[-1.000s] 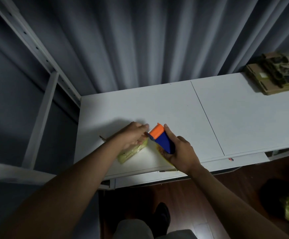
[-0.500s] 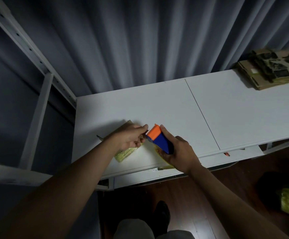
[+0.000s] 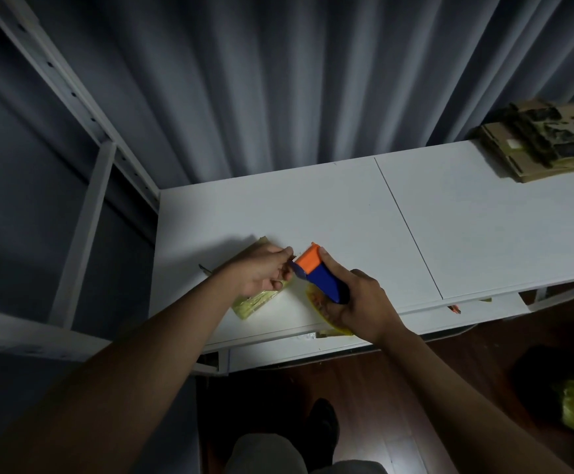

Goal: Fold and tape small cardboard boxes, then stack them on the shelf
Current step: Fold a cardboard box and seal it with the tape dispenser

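While the right hand [image 3: 361, 307] curls its fingers and thumb round the blue plastic body of a blue-and-orange handheld tape dispenser [image 3: 319, 273], the dispenser's orange head points up and to the left, with its toothed edge right at the fingertips of the left hand [image 3: 261, 273]. That left hand has its fingers bent and its fingertips drawn together at the dispenser's cutter; it seems to pinch something there, but whether it is a tape end cannot be told, since nothing so thin shows in the dim light. Directly beneath the left hand, and partly hidden by it, lies a small flattened cardboard box wrapped in yellowish tape [image 3: 256, 299], flat on the white table top [image 3: 347, 206]; one pale corner of it pokes out just beyond the knuckles and its glossy lower end shows below the palm. Under the right hand, just beside the dispenser's lower end, a yellow sheet with orange marks [image 3: 314, 295] lies at the table's near edge. Farther out from both hands, well apart to the right at the table's far corner, sits a stack of flat brown cardboard pieces [image 3: 545, 142]. Grey pleated curtains [image 3: 278, 80] hang behind the table, and a white metal shelf frame [image 3: 84, 107] stands to the left of the left arm.
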